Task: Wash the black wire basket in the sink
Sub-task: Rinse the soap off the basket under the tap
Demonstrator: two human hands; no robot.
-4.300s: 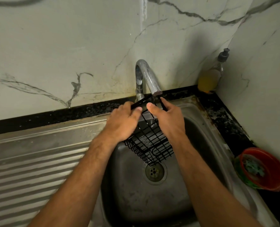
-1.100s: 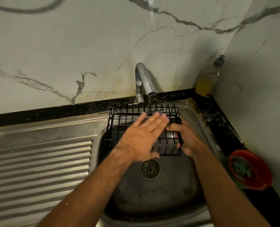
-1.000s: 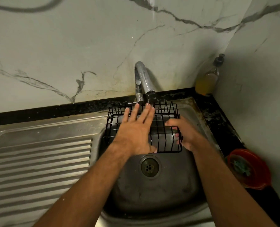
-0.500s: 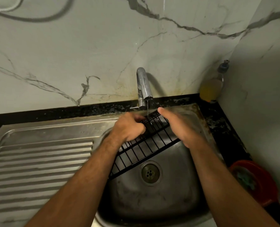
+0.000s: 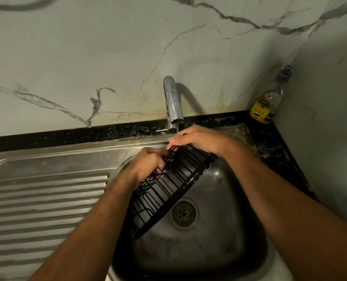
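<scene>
Holding the basket (image 5: 168, 191) tilted under the tap (image 5: 171, 98), our left hand (image 5: 148, 165) and right hand (image 5: 199, 138) curl around its wires. We judge rinsing underway; unrinsed wires likely remain.

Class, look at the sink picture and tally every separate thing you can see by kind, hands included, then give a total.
Hands: 2, left hand and right hand, both holding the basket
Black wire basket: 1
Tap: 1
Sink: 1
Soap bottle: 1
Total: 6
</scene>
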